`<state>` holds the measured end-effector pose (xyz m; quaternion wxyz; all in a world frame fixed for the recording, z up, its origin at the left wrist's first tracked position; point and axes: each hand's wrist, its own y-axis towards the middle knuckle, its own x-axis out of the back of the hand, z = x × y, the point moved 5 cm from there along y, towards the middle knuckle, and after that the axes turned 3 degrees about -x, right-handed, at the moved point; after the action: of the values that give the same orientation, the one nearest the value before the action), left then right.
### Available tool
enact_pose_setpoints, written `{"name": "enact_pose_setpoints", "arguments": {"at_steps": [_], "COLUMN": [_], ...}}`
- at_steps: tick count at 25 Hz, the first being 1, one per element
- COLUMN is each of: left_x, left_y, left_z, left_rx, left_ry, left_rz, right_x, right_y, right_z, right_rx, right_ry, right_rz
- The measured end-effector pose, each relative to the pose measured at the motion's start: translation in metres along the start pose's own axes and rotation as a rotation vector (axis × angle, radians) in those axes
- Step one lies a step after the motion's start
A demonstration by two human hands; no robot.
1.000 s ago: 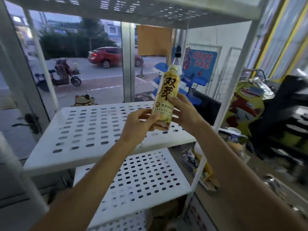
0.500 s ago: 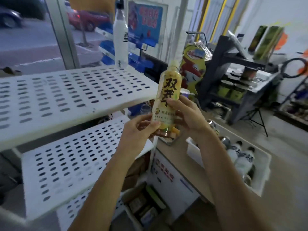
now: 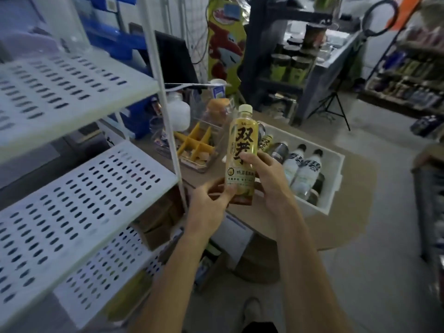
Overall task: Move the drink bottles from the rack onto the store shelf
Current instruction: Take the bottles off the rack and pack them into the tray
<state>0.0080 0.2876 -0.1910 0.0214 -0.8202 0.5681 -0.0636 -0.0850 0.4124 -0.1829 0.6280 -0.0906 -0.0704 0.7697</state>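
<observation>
Across the left of the frame stood the white perforated store shelf (image 3: 72, 188). Right of centre, on the brown tabletop (image 3: 358, 188), the white rack (image 3: 335, 179) held what looked like several more bottles (image 3: 304, 169), lying down. At centre the yellow bottle (image 3: 242, 140) was upright above the tabletop's edge, left grip (image 3: 206, 207) pinching its base, right grip (image 3: 271, 181) curled round its middle.

Dim indoor light; edges blurred, wide-angle warped.

Bare forearms (image 3: 182, 272), left hand (image 3: 209, 203), right hand (image 3: 270, 181), pale shoe (image 3: 252, 308), dark trouser leg (image 3: 260, 328)
</observation>
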Motion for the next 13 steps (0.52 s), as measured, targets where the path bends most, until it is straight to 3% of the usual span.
{"name": "enact_pose_setpoints", "arguments": {"at_steps": [8, 13], "left_x": [-0.114, -0.144], "left_y": [0.046, 0.069], "left_z": [0.006, 0.022], "left_rx": [-0.01, -0.01], "left_ry": [0.116, 0.208], "left_rz": [0.058, 0.032], "right_x": [0.101, 0.131], "right_y": [0.053, 0.081], "right_z": [-0.011, -0.026], "right_rx": [-0.035, -0.069], "right_ry": [0.084, 0.09], "right_rz": [-0.124, -0.151]}}
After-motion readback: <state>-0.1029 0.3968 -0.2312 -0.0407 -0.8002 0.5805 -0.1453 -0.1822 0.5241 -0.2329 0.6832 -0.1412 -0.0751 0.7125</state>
